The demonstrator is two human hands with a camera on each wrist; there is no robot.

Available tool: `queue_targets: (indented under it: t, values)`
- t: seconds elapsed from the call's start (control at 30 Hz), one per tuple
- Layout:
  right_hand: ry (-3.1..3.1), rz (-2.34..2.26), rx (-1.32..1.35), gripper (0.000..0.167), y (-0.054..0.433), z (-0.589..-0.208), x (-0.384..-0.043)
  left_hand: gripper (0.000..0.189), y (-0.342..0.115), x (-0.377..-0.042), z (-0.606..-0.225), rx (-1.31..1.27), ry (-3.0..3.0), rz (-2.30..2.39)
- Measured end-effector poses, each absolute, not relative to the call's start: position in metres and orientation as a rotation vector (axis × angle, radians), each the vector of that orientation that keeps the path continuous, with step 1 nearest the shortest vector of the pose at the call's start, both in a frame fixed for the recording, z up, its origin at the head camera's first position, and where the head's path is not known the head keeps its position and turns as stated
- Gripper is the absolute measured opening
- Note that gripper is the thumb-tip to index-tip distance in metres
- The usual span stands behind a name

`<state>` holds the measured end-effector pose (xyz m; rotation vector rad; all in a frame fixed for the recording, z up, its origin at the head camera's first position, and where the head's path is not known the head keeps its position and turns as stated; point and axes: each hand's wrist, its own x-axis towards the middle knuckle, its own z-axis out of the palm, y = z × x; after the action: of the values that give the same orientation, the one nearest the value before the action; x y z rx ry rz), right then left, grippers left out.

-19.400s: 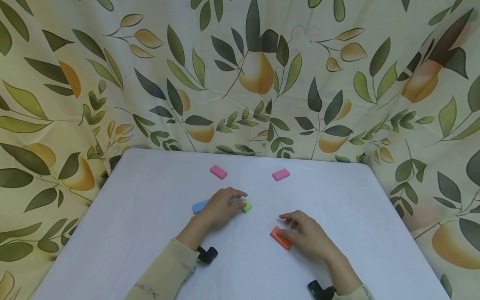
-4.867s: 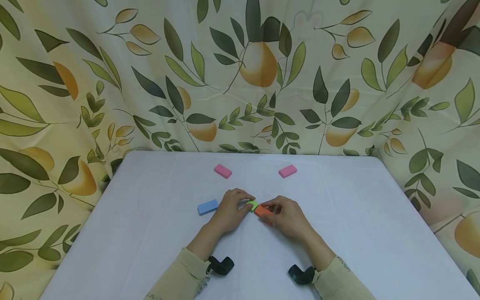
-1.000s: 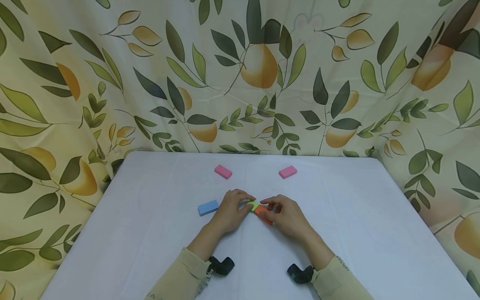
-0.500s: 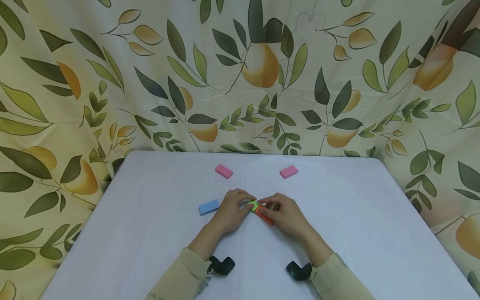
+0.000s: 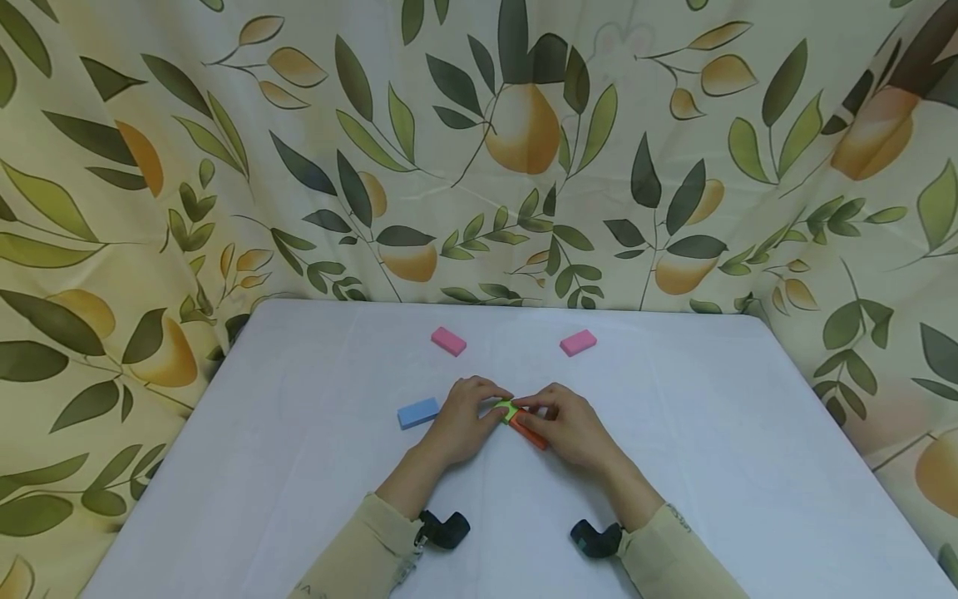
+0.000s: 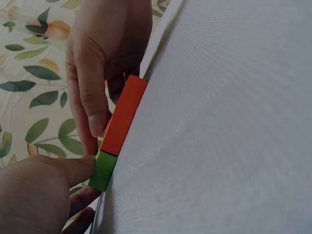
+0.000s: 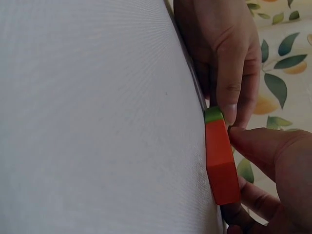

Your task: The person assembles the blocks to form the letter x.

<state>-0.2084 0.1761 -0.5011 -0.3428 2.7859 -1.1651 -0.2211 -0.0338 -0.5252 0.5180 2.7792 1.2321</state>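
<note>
At the middle of the table, my left hand [image 5: 466, 423] pinches a lime-green block [image 5: 506, 410], its thumb on the near side and fingers on the far side. An orange block [image 5: 533, 434] lies flat, end to end against the green one. My right hand [image 5: 576, 428] grips this orange block between thumb and fingers, its fingertips close to the seam. In the left wrist view, the orange block [image 6: 124, 116] and green block [image 6: 103, 170] form one straight line on the cloth. The right wrist view shows the orange block [image 7: 221, 161] meeting the green block [image 7: 213, 115] too.
A blue block [image 5: 417, 413] lies just left of my left hand. Farther back are two pink blocks, a left one [image 5: 449, 341] and a right one [image 5: 579, 343]. A white cloth covers the table [image 5: 299, 499]; a patterned curtain [image 5: 479, 166] hangs behind it.
Since the oldest frame, my right hand has brought the orange block left and away from me, up against the green block. Over the last second, its fingers shift slightly toward the seam.
</note>
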Motion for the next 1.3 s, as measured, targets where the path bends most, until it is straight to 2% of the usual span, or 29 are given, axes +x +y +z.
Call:
queue_targets:
  t: [1.3]
  values:
    - [2.734,-1.242,-0.338,0.025,0.18,-0.515,-0.21,0.023,-0.035,-0.223,-0.526,0.519,2.786,1.193]
